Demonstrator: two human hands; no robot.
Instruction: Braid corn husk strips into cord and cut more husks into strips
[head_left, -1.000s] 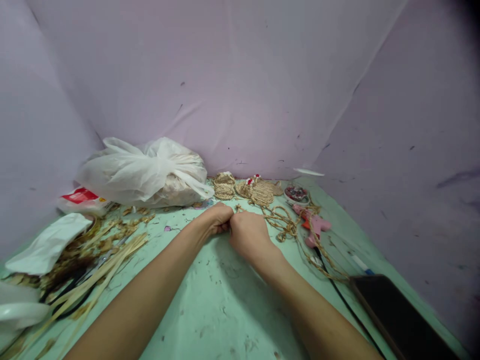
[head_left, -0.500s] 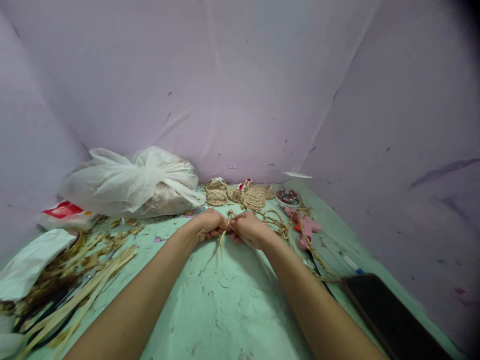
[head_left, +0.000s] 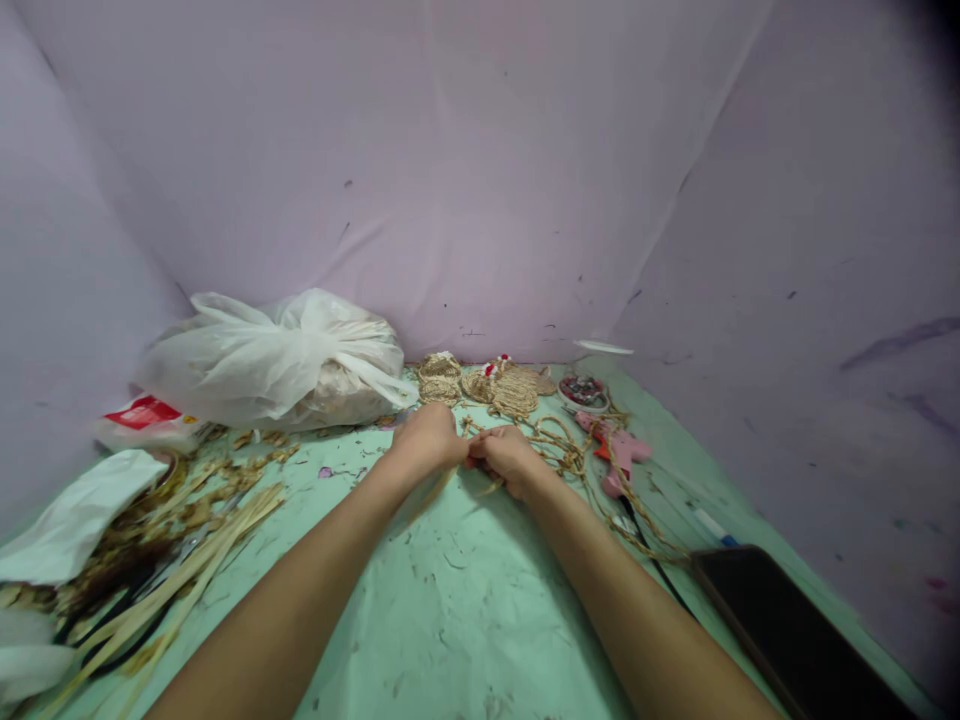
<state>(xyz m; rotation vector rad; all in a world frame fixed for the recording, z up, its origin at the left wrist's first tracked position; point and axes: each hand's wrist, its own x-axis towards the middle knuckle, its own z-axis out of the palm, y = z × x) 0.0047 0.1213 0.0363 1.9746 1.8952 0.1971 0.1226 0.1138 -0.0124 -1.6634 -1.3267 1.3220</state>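
Note:
My left hand and my right hand meet above the green surface, both with fingers closed on a thin tan fibre braid. Loose strand ends hang below my left hand, and a short end shows under my right. The back of my left hand hides its fingertips. Just beyond the hands lie braided tan pieces, some with red and white beads. A coil of tan rope lies right of my right hand.
A white plastic bag fills the back left. Pale strips and brown scraps lie at left. On the right are a bowl of beads, a pink glue gun, a marker and a black phone.
My left hand has turned so its back faces up and covers the fingers. The strands that hung between the hands are now spread apart. The view has shifted slightly.

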